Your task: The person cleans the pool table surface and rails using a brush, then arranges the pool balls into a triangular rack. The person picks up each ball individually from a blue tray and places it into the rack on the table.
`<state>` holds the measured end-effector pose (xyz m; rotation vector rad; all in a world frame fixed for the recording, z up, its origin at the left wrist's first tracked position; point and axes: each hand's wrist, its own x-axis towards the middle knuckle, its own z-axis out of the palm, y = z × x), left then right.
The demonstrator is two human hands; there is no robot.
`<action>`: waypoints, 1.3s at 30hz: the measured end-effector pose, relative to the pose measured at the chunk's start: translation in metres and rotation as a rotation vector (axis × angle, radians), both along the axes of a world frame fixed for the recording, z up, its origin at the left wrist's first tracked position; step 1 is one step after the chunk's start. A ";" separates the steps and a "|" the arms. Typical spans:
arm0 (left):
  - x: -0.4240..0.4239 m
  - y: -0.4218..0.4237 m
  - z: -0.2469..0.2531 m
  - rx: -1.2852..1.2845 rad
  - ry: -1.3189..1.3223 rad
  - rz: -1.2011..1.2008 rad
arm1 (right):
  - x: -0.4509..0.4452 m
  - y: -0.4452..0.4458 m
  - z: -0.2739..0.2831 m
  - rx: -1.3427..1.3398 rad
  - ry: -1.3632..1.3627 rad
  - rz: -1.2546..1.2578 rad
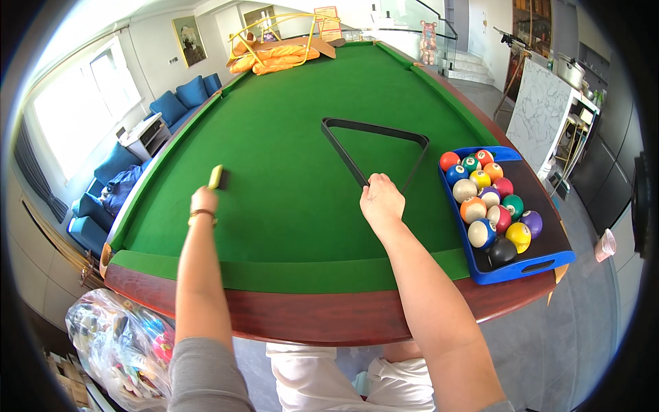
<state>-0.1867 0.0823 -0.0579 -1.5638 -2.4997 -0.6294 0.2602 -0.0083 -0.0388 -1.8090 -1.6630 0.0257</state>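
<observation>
My left hand (205,200) grips a brush (216,176) with a yellow back and dark bristles, at the left of the green pool table cloth (288,206). The brush looks slightly blurred. Around the near corner of a black triangle rack (376,125) my right hand (383,202) is closed, and the rack's far side lies towards the table's middle. To the right of that hand, a blue-rimmed tray (548,261) rests on the table's right near corner, filled with several pool balls (465,190), striped and solid, with a black one near the front.
A yellow frame with orange cushions (285,54) sits at the table's far end. The wooden rail (319,314) runs before me. On the floor at the left stands a clear plastic bag of mixed items (121,340). A marble-patterned counter (540,98) is at the right.
</observation>
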 end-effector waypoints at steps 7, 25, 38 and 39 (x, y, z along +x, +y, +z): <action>-0.133 -0.092 0.035 -0.143 0.024 0.343 | 0.000 0.000 0.001 -0.023 -0.036 0.005; -0.136 -0.179 0.074 -0.255 0.401 0.356 | 0.006 0.005 -0.005 -0.150 -0.094 0.026; 0.100 -0.169 0.081 -0.434 -0.571 -0.872 | 0.010 0.009 -0.011 -0.232 -0.123 0.042; 0.100 -0.164 0.073 -0.438 -0.514 -0.899 | 0.010 0.008 -0.010 -0.218 -0.121 0.047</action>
